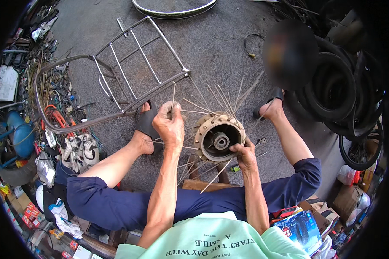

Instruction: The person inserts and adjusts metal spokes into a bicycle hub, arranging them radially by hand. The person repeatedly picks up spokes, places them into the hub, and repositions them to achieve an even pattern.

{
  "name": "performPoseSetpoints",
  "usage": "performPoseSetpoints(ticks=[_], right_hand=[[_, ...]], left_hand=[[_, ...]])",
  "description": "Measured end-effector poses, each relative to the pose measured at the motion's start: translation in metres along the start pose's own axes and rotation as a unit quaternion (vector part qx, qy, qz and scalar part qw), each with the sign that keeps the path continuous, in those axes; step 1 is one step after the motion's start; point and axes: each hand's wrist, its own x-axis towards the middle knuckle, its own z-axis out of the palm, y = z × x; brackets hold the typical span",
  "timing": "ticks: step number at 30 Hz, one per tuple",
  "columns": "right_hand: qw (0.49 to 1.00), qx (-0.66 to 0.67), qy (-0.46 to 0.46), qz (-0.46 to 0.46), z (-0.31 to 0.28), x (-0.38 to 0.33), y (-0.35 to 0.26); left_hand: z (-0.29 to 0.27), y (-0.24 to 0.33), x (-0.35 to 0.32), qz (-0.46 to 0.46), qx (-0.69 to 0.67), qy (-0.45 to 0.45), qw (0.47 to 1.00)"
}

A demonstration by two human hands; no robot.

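Note:
A metal wheel hub (219, 136) with several loose spokes sticking out of its flange sits between my knees, above a small wooden stool (201, 184). My left hand (170, 124) pinches one thin spoke (173, 96) upright at the hub's left side. At the hub's lower right rim, my right hand (244, 153) grips the flange and the spokes there. Both my legs in dark blue shorts spread out to either side, feet in black sandals on the concrete.
A bent metal luggage rack (116, 64) lies on the floor ahead left. A wheel rim (173, 10) lies at the top. Black tyres (337, 86) pile at the right. Cables, tools and boxes crowd the left edge; a blue printed box (301, 226) sits lower right.

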Motion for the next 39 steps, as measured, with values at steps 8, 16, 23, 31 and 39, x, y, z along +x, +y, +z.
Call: performPoseSetpoints(ticks=[8, 16, 23, 31, 39], right_hand=[[1.0, 0.024, -0.001, 0.002, -0.01, 0.0, -0.005], [0.999, -0.017, -0.024, 0.04, -0.023, 0.018, 0.006], [0.999, 0.013, -0.021, 0.044, -0.032, 0.02, 0.013], [0.998, 0.011, -0.043, 0.038, -0.037, 0.022, 0.016], [0.998, 0.016, -0.054, 0.039, -0.047, 0.023, 0.019]], left_hand=[[-0.007, -0.024, -0.004, -0.031, 0.039, -0.022, 0.999], [-0.01, -0.07, 0.025, -0.005, 0.148, -0.012, 0.989], [-0.081, -0.089, 0.053, -0.159, -0.092, -0.137, 0.973], [-0.094, -0.027, 0.039, -0.554, -0.253, -0.099, 0.787], [-0.049, -0.051, 0.001, -0.496, -0.421, 0.04, 0.759]])
